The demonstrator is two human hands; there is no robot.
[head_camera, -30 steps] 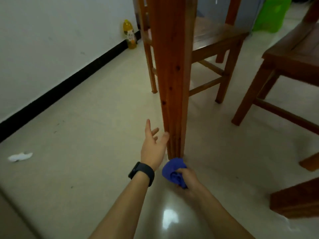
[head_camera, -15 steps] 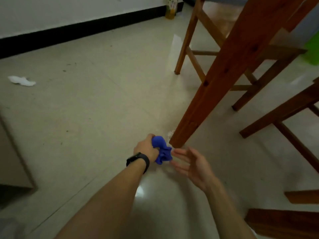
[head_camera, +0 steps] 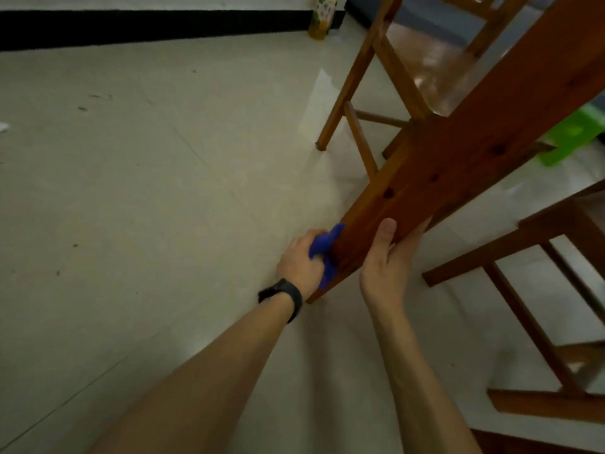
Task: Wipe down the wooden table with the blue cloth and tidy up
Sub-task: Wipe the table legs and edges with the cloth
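Best done, I judge, with the left hand [head_camera: 299,260] pressing the blue cloth [head_camera: 322,249] firmly along the wooden leg [head_camera: 425,178], all 4 faces in turn, while the right hand [head_camera: 384,260] steadies it. The left fingers curl round the bunched cloth at the leg's low end, just above the floor [head_camera: 163,191]. The right hand wraps the opposite side, thumb flat on the front.

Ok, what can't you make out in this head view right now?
Head view, table leg: upper end cut off by the top right edge.
Head view, blue cloth: mostly hidden in the left hand grip against the leg.
Head view, right hand: its fingers are hidden behind the leg.
Head view, bottle: top cut off, label blurred.
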